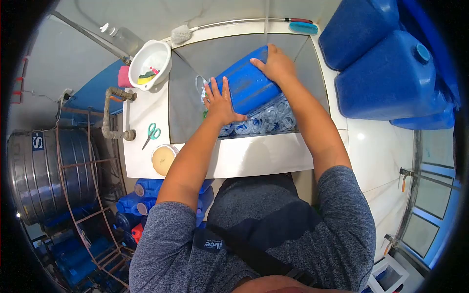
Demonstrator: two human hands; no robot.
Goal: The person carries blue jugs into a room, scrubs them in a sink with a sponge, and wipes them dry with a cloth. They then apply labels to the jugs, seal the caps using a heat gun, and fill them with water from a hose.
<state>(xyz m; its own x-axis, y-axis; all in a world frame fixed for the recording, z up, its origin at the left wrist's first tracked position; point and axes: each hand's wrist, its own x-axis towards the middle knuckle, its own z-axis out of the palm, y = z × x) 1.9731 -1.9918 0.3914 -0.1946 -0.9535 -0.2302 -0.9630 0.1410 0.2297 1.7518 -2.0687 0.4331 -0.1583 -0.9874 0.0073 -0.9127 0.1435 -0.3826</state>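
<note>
A blue plastic jerrycan (246,85) lies tilted in a steel sink (190,105). It rests on a heap of clear plastic bottles (271,119). My left hand (221,101) presses flat on its near lower end, fingers spread. My right hand (274,63) grips its far upper end. Both hands hold the can between them.
Large blue jerrycans (391,80) are stacked on the counter at right. On the left counter are a white bowl (150,57) with sponges, green scissors (152,133) and a round tub (163,159). A brush (183,34) lies behind the sink. A steel tank (49,171) stands at left.
</note>
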